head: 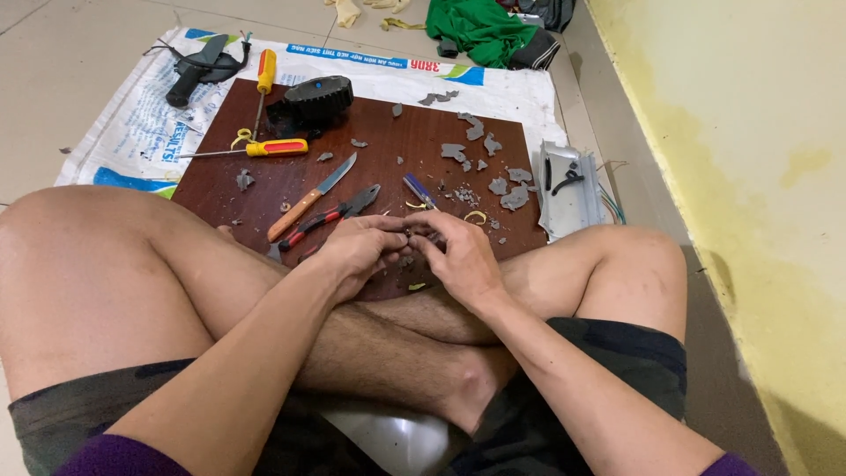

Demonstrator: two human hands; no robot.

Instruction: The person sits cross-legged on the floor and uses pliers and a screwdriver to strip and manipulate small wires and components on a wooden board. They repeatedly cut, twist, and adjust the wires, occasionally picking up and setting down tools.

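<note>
A small piece (412, 236) pinched between the left hand (357, 251) and right hand (463, 256) is mostly hidden, too small to identify. Gloves (361, 9) are cut off at the top edge.

Board (264, 181) lay on a sack sheet (132, 132) on the floor, just ahead of my crossed legs. Both my hands met over its near edge, left hand (357, 251) touching right hand (458, 256). Pliers (330, 216) and knife (313, 196) sat just beyond the left hand. Two screwdrivers (264, 79) far left, wheel (317, 95) behind them. Broken fragments (507, 189) right. Metal casing (568, 189) off the board's right edge.
</note>
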